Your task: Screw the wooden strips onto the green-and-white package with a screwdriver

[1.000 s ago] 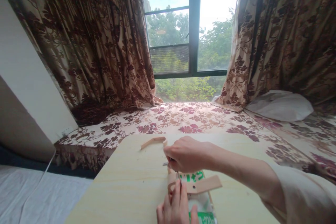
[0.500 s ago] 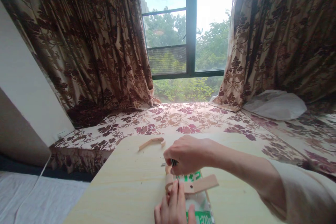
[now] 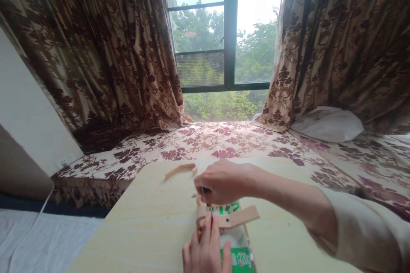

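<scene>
A tan, leather-like strap (image 3: 241, 217) with a dark hole or stud lies bent across a green-and-white printed package (image 3: 241, 260) on the pale wooden tabletop. The fingers of my left hand (image 3: 206, 245) press together on the strap's looped left end, holding it down. Just above, my right hand (image 3: 224, 181) is closed in a fist around a small dark-handled tool (image 3: 206, 190). Most of that tool is hidden by the fingers, and its exact kind cannot be made out. A thin dark tip seems to point down near my left fingertips.
Another bent tan strip (image 3: 181, 169) lies near the table's far edge. A small metallic piece (image 3: 194, 196) is left of my right hand. Beyond the pale tabletop (image 3: 134, 217) is a flower-patterned window seat (image 3: 224, 140) with a white plastic bag (image 3: 329, 123).
The whole view has shifted slightly, so everything sits a little further left and up. Both hands keep nearly the same place on the strap; the right fist has turned slightly.
</scene>
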`<state>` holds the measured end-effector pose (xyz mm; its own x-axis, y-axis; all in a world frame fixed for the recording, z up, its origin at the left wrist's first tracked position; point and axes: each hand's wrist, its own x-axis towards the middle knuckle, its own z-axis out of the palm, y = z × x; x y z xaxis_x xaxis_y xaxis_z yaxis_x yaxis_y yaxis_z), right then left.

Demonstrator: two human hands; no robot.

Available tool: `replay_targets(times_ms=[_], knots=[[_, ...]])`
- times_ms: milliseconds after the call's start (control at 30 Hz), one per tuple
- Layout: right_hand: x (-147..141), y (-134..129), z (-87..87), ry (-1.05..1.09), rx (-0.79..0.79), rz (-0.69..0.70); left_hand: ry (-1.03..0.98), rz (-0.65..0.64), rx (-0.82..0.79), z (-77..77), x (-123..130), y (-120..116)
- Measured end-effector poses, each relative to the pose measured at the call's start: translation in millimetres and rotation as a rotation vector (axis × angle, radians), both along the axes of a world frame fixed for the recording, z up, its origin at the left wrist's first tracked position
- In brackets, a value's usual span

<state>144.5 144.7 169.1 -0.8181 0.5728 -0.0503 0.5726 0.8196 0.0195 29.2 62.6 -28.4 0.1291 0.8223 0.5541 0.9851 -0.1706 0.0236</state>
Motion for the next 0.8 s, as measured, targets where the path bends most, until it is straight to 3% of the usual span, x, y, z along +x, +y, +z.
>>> replay_targets(times_ms=[333, 533, 800], knots=[[-1.3, 2.1, -8.2, 0.03, 0.042, -0.076, -0.089, -0.054, 0.005, 2.2, 0.2, -3.8], [4.0, 2.2, -3.1, 0.029, -0.056, 0.034, -0.103, -0.051, 0.012, 2.4, 2.2, -6.0], [1.1, 0.1, -3.3, -0.007, -0.013, -0.079, -0.102, -0.045, -0.007, 7.9, 3.8, -7.6]])
